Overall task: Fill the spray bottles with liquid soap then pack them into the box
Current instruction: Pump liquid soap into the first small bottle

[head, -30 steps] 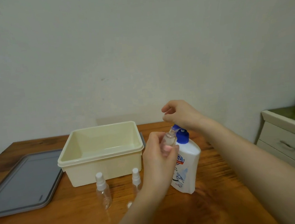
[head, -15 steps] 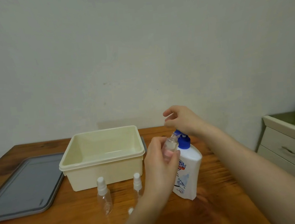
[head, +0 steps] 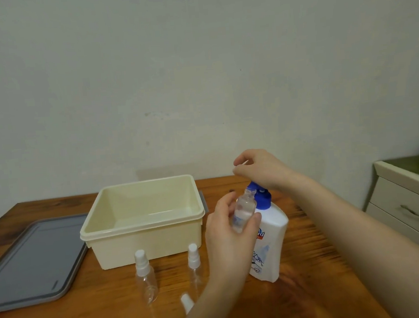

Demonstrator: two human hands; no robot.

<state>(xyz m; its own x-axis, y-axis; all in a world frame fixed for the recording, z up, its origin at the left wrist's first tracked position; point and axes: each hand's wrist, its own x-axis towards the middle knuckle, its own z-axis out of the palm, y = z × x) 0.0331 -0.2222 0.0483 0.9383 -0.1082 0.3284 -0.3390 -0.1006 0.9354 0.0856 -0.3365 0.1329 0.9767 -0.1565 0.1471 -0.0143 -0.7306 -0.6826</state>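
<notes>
My left hand [head: 229, 240] grips a small clear spray bottle [head: 244, 211] with its cap off, and its open neck is right at the blue pump [head: 262, 199] of a white liquid soap bottle [head: 270, 234]. The heel of my right hand [head: 260, 169] rests on top of the pump, with the fingers curled and empty. Two capped clear spray bottles [head: 145, 278] [head: 194, 266] stand in front of the empty cream box [head: 144, 238]. A loose white spray cap [head: 187, 304] lies beside my left forearm.
A grey lid [head: 29, 258] lies flat to the left of the box on the wooden table [head: 303, 290]. A cream drawer cabinet [head: 410, 204] stands off the table's right side. A plain wall is close behind.
Both hands stay at the pump with the small bottle held under the nozzle. Only the view shifts slightly.
</notes>
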